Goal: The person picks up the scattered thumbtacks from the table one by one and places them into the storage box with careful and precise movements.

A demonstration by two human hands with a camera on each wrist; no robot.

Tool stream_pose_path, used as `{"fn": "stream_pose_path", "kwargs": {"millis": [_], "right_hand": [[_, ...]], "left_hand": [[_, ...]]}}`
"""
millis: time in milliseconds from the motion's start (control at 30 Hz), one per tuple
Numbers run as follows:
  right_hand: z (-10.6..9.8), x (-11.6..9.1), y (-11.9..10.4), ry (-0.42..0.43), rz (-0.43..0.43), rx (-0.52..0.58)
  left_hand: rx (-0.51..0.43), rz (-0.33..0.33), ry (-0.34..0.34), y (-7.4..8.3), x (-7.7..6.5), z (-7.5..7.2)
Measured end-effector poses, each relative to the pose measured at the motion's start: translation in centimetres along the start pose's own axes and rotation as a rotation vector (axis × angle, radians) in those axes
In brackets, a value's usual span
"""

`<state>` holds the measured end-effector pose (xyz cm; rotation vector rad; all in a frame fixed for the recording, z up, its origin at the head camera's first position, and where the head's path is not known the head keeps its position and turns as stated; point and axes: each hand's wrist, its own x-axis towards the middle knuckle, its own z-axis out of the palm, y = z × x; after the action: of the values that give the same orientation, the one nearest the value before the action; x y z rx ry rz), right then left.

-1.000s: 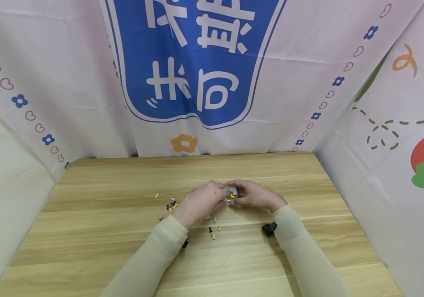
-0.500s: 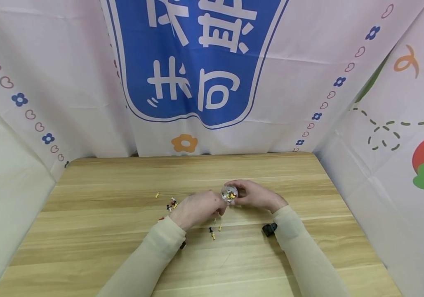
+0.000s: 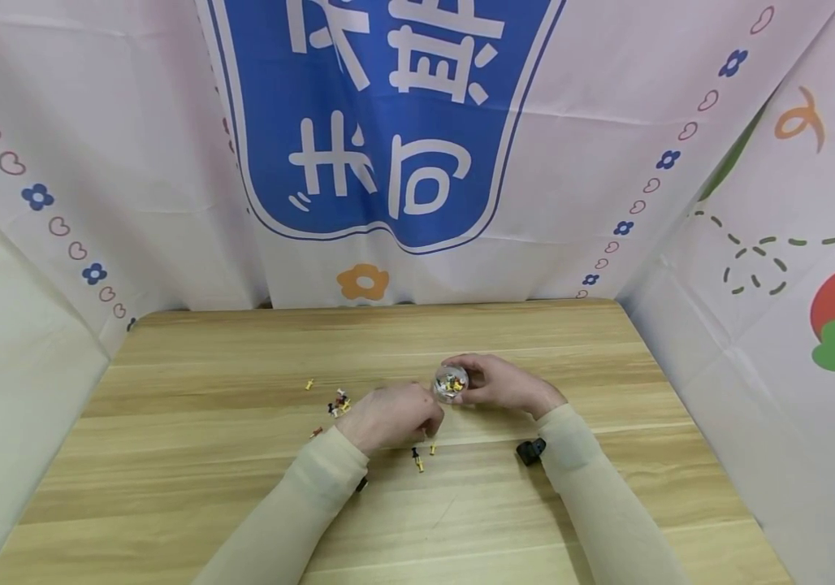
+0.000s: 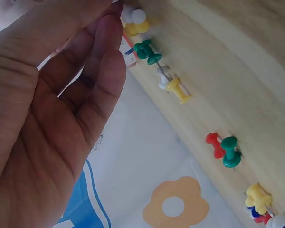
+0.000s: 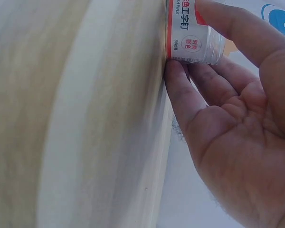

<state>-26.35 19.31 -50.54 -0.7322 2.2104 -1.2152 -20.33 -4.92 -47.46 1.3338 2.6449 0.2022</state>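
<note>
My right hand (image 3: 501,383) grips a small clear jar (image 5: 190,42) of coloured push pins (image 3: 451,383) by its side; a white and red label wraps the jar. Its mouth faces up in the head view, with the jar standing at the table top. Just left of it, my left hand (image 3: 395,416) is bent down over loose pins. In the left wrist view its thumb and fingertips come together at the top edge, beside white and yellow pins (image 4: 135,21); I cannot tell whether a pin is between them. A green pin (image 4: 147,51) lies close by.
A black pin (image 3: 414,453) and yellow pins (image 3: 421,466) lie in front of my left hand. A mixed pile of pins (image 3: 339,404) is left of it, with a red pin (image 3: 317,432) and a lone yellow pin (image 3: 309,384). Printed cloth (image 3: 571,162) hangs behind the wooden table (image 3: 534,333).
My left hand has moved from the jar's mouth down and towards me onto the loose pins, covering some of them. The jar came into full view; my right hand has kept its place.
</note>
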Motion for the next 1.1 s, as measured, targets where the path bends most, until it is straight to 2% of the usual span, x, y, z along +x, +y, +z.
{"fn": "stream_pose_path", "kwargs": {"millis": [167, 400, 667, 1100], "right_hand": [[0.0, 0.0, -0.1, -0.004, -0.003, 0.011], [-0.1, 0.0, 0.0, -0.008, -0.016, 0.001], [-0.1, -0.1, -0.1, -0.011, -0.016, -0.024], [-0.2, -0.3, -0.3, 0.018, -0.01, -0.087]], "left_hand": [[-0.001, -0.001, 0.02, 0.0, 0.0, 0.1], [-0.035, -0.013, 0.102, 0.0, -0.2, -0.5], [-0.015, -0.028, 0.156, -0.6, 0.4, -0.4], [-0.118, -0.068, 0.302, -0.9, 1.0, -0.5]]}}
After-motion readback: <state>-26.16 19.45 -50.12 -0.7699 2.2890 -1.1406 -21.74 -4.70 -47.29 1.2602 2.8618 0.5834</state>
